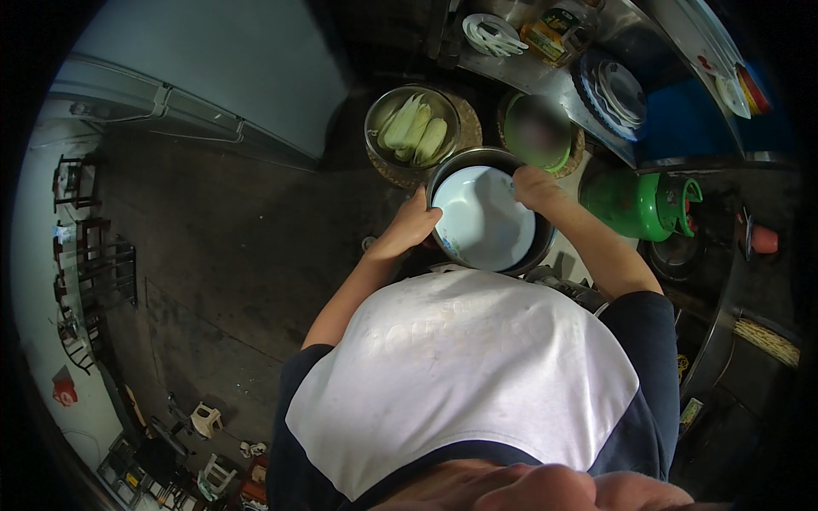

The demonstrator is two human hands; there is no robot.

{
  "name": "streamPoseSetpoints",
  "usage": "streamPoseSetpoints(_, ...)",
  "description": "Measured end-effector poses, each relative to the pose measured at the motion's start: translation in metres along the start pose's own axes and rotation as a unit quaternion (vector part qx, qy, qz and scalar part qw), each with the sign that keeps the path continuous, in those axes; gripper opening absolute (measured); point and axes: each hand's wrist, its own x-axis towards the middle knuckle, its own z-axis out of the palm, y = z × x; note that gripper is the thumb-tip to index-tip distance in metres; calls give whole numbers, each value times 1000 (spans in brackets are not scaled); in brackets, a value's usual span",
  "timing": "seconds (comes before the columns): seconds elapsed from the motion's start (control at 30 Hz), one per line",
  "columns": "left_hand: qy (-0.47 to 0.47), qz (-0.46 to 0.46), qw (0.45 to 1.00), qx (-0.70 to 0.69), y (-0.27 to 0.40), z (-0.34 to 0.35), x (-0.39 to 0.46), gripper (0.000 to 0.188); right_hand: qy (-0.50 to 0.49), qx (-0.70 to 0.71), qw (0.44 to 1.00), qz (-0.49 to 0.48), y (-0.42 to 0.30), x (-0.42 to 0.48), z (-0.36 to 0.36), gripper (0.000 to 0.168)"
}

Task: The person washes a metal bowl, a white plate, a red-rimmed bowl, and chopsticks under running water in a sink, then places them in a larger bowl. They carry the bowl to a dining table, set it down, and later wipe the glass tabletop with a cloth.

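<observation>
Both my hands grip a wide metal pot (pixel 547 237) at waist height, with a white enamel basin (pixel 484 217) with a floral pattern nested inside it. My left hand (pixel 414 220) is on the left rim, its thumb over the edge. On the upper right rim, my right hand (pixel 538 190) is closed, its fingertips partly hidden. Beyond the pot, a steel bowl (pixel 378 148) holds several ears of corn in their husks (pixel 409 124). To its right, a green basin (pixel 565 158) has blurred contents. Both rest on round speckled stands.
A green gas cylinder (pixel 629 203) lies to the right in view. Past the basins, a metal counter (pixel 543 86) bears a plate of spoons (pixel 491 35), an oil bottle (pixel 559 35) and stacked plates (pixel 620 92). A large pale cabinet (pixel 217 57) stands at upper left; small stools (pixel 206 419) are at lower left.
</observation>
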Motion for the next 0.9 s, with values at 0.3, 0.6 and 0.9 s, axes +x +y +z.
streamPoseSetpoints(0.3,24,43,998,30,1,2,-1,52,123,24,992,-6,17,-23,-5,14)
streamPoseSetpoints(0.6,53,30,994,96,32,3,-4,50,172,118,977,-35,22,-48,-16,25)
streamPoseSetpoints(0.9,87,-58,990,99,2,0,3,50,-51,492,869,-20,22,-21,36,24)
